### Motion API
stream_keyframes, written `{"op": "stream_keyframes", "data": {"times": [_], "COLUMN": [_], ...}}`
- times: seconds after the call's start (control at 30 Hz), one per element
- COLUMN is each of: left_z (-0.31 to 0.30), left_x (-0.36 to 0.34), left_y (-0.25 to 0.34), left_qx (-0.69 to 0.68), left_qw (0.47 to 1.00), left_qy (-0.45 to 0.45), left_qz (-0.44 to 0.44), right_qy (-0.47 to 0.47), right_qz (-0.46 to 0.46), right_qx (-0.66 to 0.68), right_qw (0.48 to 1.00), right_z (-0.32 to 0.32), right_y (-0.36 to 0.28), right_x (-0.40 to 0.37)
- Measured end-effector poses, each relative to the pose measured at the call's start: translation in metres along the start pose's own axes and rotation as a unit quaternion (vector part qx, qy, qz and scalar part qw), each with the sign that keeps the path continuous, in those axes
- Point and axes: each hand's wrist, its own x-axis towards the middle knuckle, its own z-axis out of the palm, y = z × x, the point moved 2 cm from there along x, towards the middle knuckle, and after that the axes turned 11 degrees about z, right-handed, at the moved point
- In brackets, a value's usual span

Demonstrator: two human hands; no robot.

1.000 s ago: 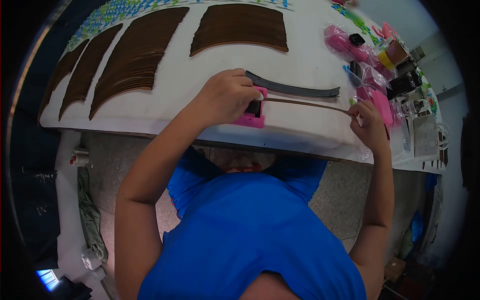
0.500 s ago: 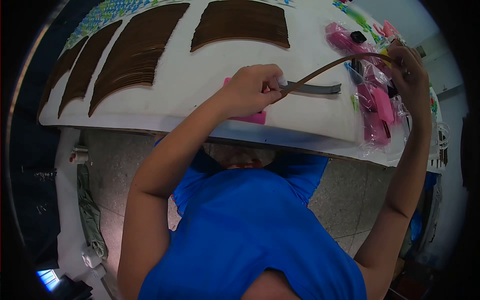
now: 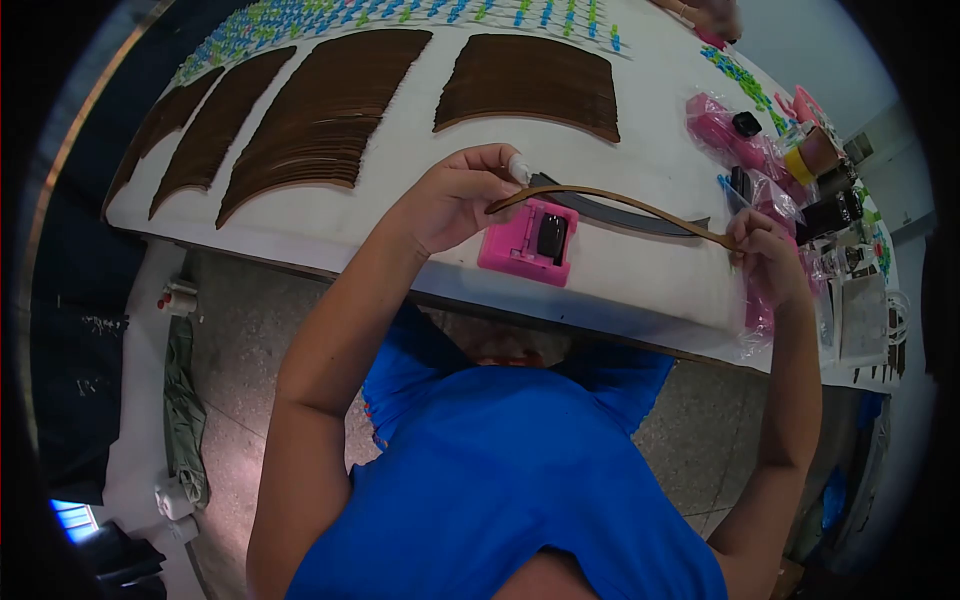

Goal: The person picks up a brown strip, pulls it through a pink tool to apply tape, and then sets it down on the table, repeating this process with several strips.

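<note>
A narrow brown strip bows upward between my two hands. My left hand pinches its left end, with something white wrapped on a fingertip. Its right end is pinched in my right hand, beside plastic-wrapped pink items. Just below the strip, near the table's front edge, sits a pink device with a black roll in it. Dark grey strips lie on the table behind the held strip, partly covered by it.
Rows of brown strips lie at the left, and another stack is at the back middle. Blue and green small pieces line the back. Pink wrapped items and a yellow-banded roll are at the right. Another person's hand is at the top.
My right hand has come down and nearer, lowering the strip's right end. The view has shifted, and the pink device, earlier mostly behind my left hand and forearm, now shows.
</note>
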Motion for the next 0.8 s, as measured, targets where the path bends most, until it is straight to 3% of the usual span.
{"op": "stream_keyframes", "data": {"times": [0.07,0.2,0.27,0.4,0.43,0.63,0.8], "left_z": [-0.007,-0.016,-0.024,-0.035,-0.036,-0.043,-0.047], "left_x": [-0.004,-0.011,-0.016,-0.02,-0.021,-0.024,-0.022], "left_y": [0.001,0.004,0.004,0.006,0.004,0.006,0.003], "left_qx": [-0.003,-0.017,-0.025,-0.079,-0.076,-0.119,-0.192], "left_qw": [1.0,0.999,0.999,0.995,0.993,0.986,0.964], "left_qy": [0.007,0.019,0.029,0.033,0.07,0.086,0.139], "left_qz": [0.009,0.03,0.037,0.055,0.063,0.079,0.117], "right_qy": [-0.117,-0.158,-0.232,-0.246,-0.238,-0.134,-0.068], "right_qz": [0.011,0.005,-0.049,-0.147,-0.156,-0.224,-0.227], "right_qx": [0.121,0.28,0.376,0.414,0.414,0.355,0.345], "right_qw": [0.986,0.947,0.896,0.864,0.865,0.898,0.908], "right_z": [0.004,0.042,0.059,0.075,0.078,0.097,0.103], "right_y": [0.018,0.025,0.024,0.031,0.034,0.03,0.028], "right_x": [0.006,-0.001,-0.003,0.007,0.013,0.039,0.057]}}
